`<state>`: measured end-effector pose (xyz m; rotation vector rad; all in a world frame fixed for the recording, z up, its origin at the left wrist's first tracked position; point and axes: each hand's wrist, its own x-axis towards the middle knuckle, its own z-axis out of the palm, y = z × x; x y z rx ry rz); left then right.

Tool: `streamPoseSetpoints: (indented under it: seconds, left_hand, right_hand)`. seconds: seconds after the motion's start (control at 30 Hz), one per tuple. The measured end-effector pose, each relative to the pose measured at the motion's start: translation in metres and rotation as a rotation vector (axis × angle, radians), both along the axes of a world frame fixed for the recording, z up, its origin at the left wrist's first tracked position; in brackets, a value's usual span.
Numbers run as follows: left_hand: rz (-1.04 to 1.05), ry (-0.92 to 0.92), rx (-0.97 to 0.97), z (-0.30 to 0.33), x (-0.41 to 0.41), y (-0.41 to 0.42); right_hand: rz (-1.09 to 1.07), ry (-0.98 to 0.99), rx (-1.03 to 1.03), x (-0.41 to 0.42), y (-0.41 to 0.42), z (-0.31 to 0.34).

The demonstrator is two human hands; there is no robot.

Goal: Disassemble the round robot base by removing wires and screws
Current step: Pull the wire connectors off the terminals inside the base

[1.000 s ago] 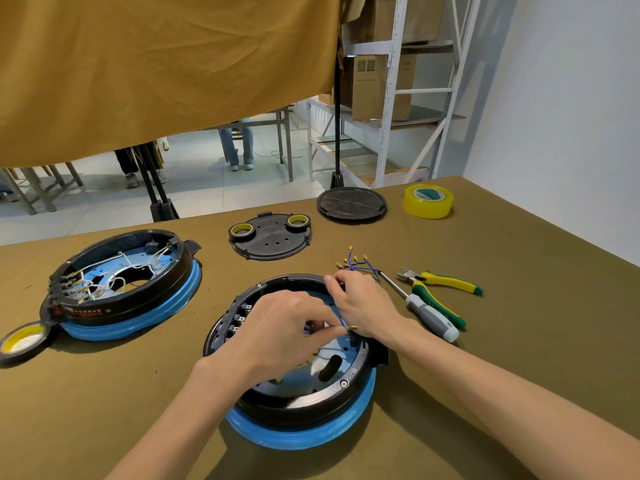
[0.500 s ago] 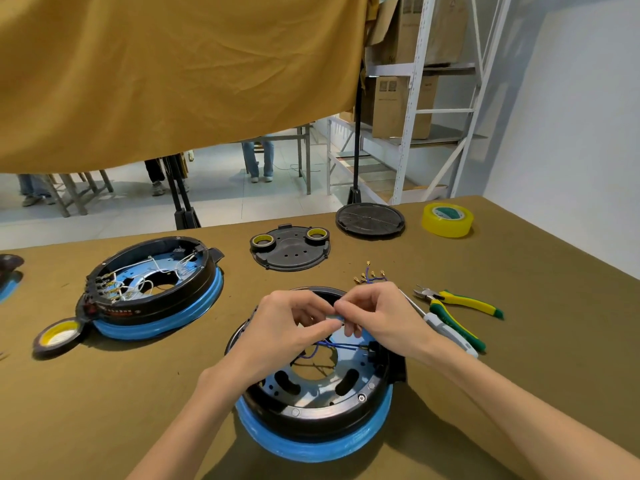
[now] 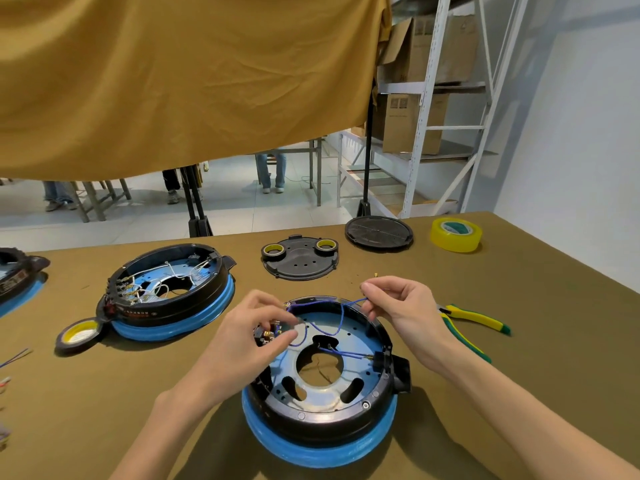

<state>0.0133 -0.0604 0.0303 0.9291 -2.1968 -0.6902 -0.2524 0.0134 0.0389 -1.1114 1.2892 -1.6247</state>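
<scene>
Blue wire (image 3: 332, 325) loops across the open top of the round robot base (image 3: 322, 403), which sits on the olive tabletop (image 3: 519, 341) near the front edge, its black shell ringed below by a blue band; the right hand (image 3: 398, 308) pinches one end of this wire between thumb and fingertips, raised just above the base's far rim; the left hand (image 3: 249, 336) has its fingers curled over the base's left inner edge, pinching at the wire's other end beside a small row of terminals; a second base (image 3: 169, 292) with white wires lies well apart to the left, a tape roll (image 3: 78, 336) touching its near side; green-and-yellow pliers (image 3: 474, 323) lie right of the right hand; a black cover plate (image 3: 300, 259), a round black disc (image 3: 379, 233) and yellow tape (image 3: 456, 234) lie along the far side.
</scene>
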Motion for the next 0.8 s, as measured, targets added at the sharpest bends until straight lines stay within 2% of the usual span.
streamPoseSetpoints:
  seconds: [0.13, 0.23, 0.4, 0.6, 0.73, 0.8]
  left_hand:
    - [0.15, 0.033, 0.118, 0.0, -0.006, -0.003]
    - [0.09, 0.17, 0.279, 0.005, -0.014, -0.006]
    - [0.042, 0.367, 0.358, 0.012, -0.027, -0.007]
    - [0.072, 0.387, 0.371, 0.009, -0.042, -0.007]
    - [0.079, 0.346, 0.353, 0.007, -0.052, -0.009]
    - [0.078, 0.351, 0.384, 0.006, -0.056, -0.01]
  right_hand:
    - [-0.034, -0.024, -0.037, -0.003, 0.004, -0.001]
    - [-0.055, -0.011, -0.029, -0.005, 0.004, -0.003]
    - [-0.063, 0.064, -0.017, -0.009, 0.005, -0.006]
    - [0.006, 0.41, 0.046, -0.011, 0.01, 0.005]
    - [0.098, 0.802, 0.039, -0.008, 0.011, 0.013]
    - [0.128, 0.866, 0.028, -0.007, 0.009, 0.015]
